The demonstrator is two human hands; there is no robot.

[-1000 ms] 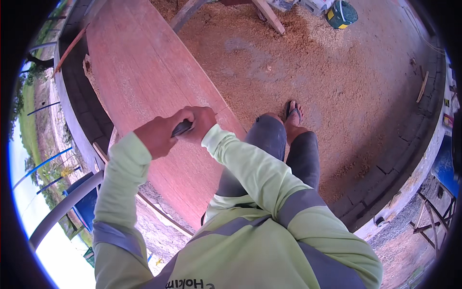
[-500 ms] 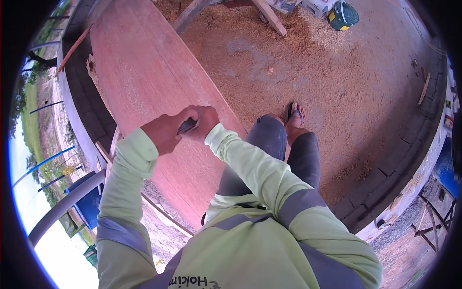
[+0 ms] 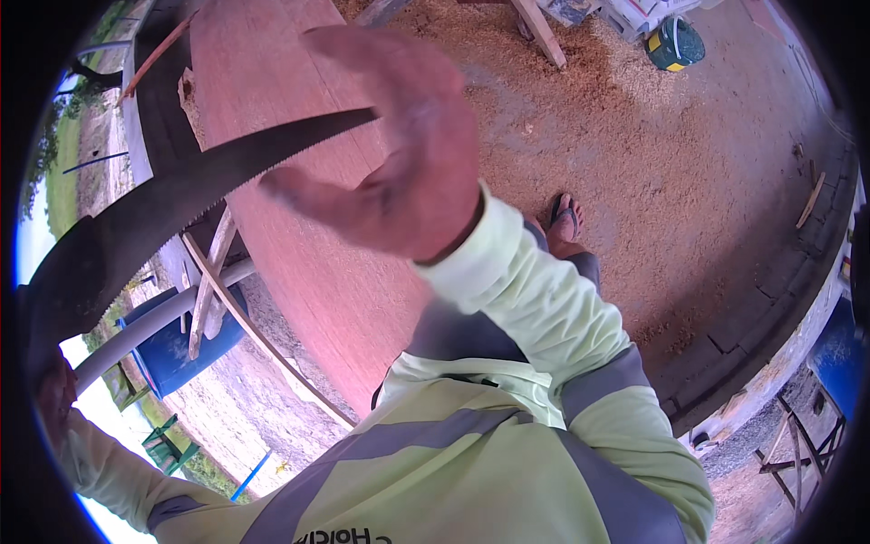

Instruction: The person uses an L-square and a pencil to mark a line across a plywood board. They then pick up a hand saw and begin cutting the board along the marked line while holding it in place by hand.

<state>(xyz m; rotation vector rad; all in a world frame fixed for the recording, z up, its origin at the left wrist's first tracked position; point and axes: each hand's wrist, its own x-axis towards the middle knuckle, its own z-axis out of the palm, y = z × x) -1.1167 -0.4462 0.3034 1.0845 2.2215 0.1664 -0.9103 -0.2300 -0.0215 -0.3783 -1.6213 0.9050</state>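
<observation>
A dark handsaw [image 3: 181, 190] with a curved-looking, toothed blade stretches across the upper left of the head view. Its handle end is at the left rim, where my left hand [image 3: 59, 394] is closed around it, partly lost in the dark edge. Close to the blade's narrow tip is my right hand [image 3: 417, 150], thumb and fingers spread apart and slightly blurred. The tip appears just by the palm, and I cannot tell whether they touch. Beneath both lies a long reddish wooden board [image 3: 335, 308].
Sawdust covers much of the floor [image 3: 598, 136] right of the board. A dark green bucket [image 3: 675, 45] stands at the far right, near a wooden trestle leg [image 3: 539, 32]. Left of the board are a low wall, wooden strips [image 3: 263, 331] and a blue container [image 3: 186, 335].
My hands were together over the board around a small dark thing. Now they are far apart: the left has swung out left with the saw, and the right has opened and risen.
</observation>
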